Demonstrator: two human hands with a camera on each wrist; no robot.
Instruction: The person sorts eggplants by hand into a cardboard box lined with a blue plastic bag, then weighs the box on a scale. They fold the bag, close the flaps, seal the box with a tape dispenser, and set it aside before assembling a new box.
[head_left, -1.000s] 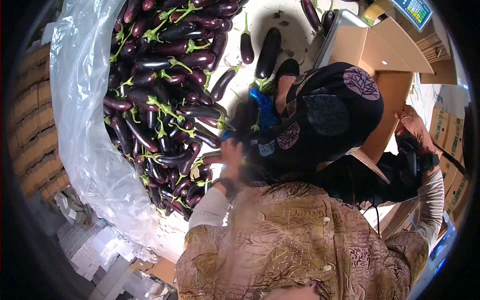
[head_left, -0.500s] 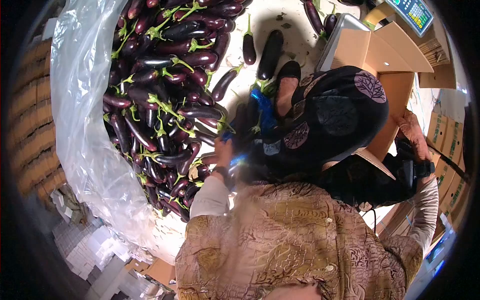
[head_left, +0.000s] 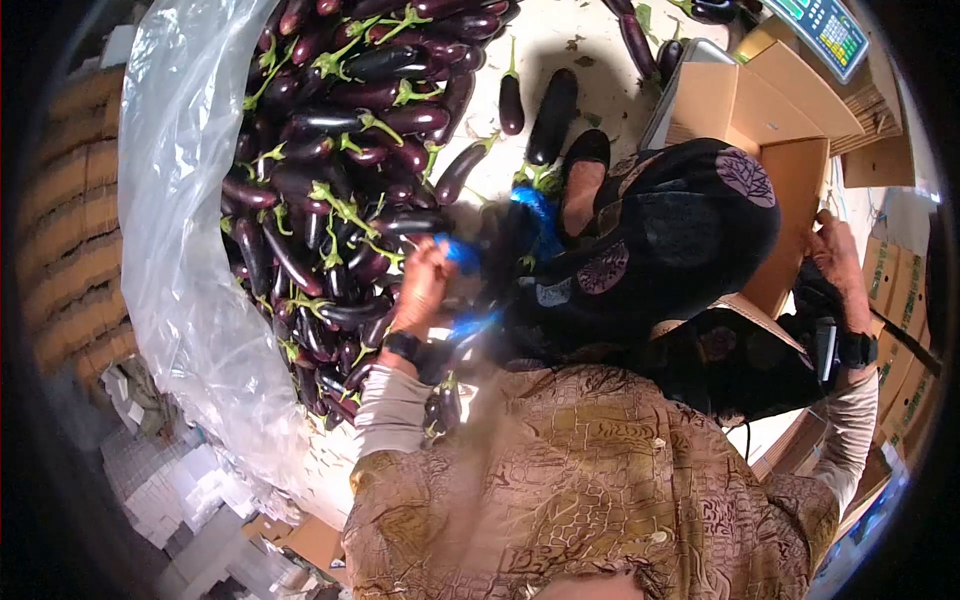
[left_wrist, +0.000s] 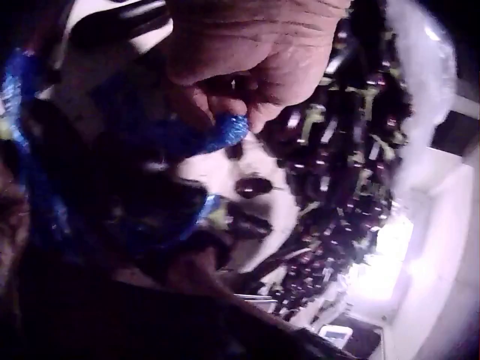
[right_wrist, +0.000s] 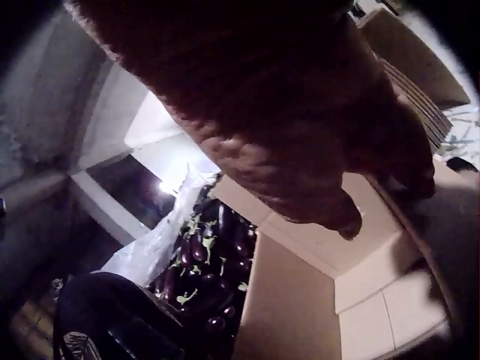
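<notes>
Beside the eggplant heap, the left hand pinches the edge of a blue plastic bag. Thumb and fingertips of that left hand meet on the blue plastic in the left wrist view. Dark, blurred shapes lie within the bag; its contents cannot be told clearly. On the other side, the right hand holds the edge of an open cardboard box. The right wrist view has the right hand over the box wall, thumb on one side and fingers on the other.
Clear plastic sheeting borders the heap. A large eggplant lies near a shoe. A scale display stands at the upper right, by stacked cardboard. The person's patterned clothing lies between the hands.
My left hand has moved up and left, drawing the blue plastic edge toward the heap. Eggplants below the left wrist have come into view. The right hand stays at the box edge.
</notes>
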